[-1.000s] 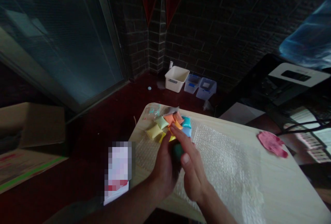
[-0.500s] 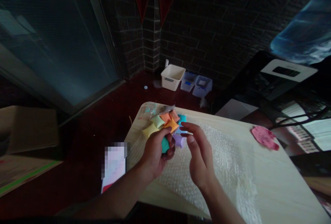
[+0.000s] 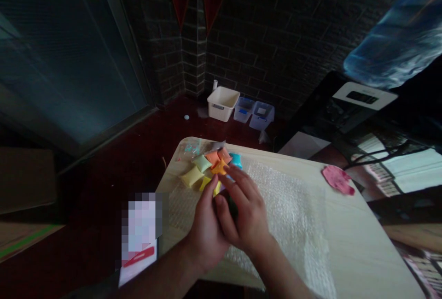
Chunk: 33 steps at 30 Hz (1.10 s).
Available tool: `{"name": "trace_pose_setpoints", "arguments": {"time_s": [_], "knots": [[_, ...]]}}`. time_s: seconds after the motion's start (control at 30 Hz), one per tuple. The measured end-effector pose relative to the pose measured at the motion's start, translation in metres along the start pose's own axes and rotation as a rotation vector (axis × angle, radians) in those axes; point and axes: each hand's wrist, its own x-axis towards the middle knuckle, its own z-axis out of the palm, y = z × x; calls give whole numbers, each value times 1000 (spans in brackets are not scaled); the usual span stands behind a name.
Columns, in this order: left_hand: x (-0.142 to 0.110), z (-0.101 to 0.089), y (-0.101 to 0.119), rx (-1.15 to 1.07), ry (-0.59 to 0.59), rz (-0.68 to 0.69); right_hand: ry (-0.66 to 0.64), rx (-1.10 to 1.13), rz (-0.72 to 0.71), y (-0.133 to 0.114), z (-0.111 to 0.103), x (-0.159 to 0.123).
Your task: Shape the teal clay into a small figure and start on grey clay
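Observation:
My left hand (image 3: pixel 207 225) and my right hand (image 3: pixel 247 209) are pressed together over a sheet of bubble wrap (image 3: pixel 290 216) on a pale wooden table (image 3: pixel 366 243). Both hands close round a small dark lump that is almost hidden between the palms. Just beyond my fingertips lies a cluster of small coloured packets (image 3: pixel 210 167): yellow, pale green, orange and teal. My right fingers stretch over the left hand toward the cluster.
A pink lump (image 3: pixel 337 180) lies at the table's far right. On the floor beyond stand a white tub (image 3: pixel 223 103) and two clear boxes (image 3: pixel 253 114) against a brick wall. A glass door is at the left. A dark machine (image 3: pixel 348 110) stands at the right.
Half a second ago my hands were apart, the left one holding a teal lump. They have now come together and cover it. The view has shifted slightly.

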Motion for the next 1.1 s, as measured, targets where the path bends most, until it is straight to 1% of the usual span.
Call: {"name": "trace_pose_setpoints", "arguments": {"time_s": [0.07,0.1,0.2,0.3,0.37,0.43,0.53,0.7,0.77,0.83,0.93,1.0,1.1], "knots": [[-1,-1,-5,13,19,-12,-16,5,-18,-1,4,-1],[-2,-2,-6,26,5,-36,0,12,-7,-1,5,-1],[-3,-1,-2,76,-80,-131,54,23,17,0,6,-1],[-3,2,2,108,-129,-141,82,32,-12,1,5,0],[-2,3,3,111,-138,-143,64,55,-13,4,3,0],[0,3,4,123,-145,-146,23,93,23,8,0,0],[2,1,6,228,-152,-80,24,159,158,17,-6,1],[2,1,15,543,-184,62,137,391,531,30,-7,3],[3,1,20,615,-158,131,142,499,605,33,-7,3],[4,1,25,653,-125,198,117,575,567,33,-10,4],[5,-2,30,630,-138,270,51,617,421,28,-19,8],[5,-3,32,597,-152,291,0,636,344,23,-23,10],[4,-4,34,563,-129,294,-52,624,265,16,-26,13]]}}
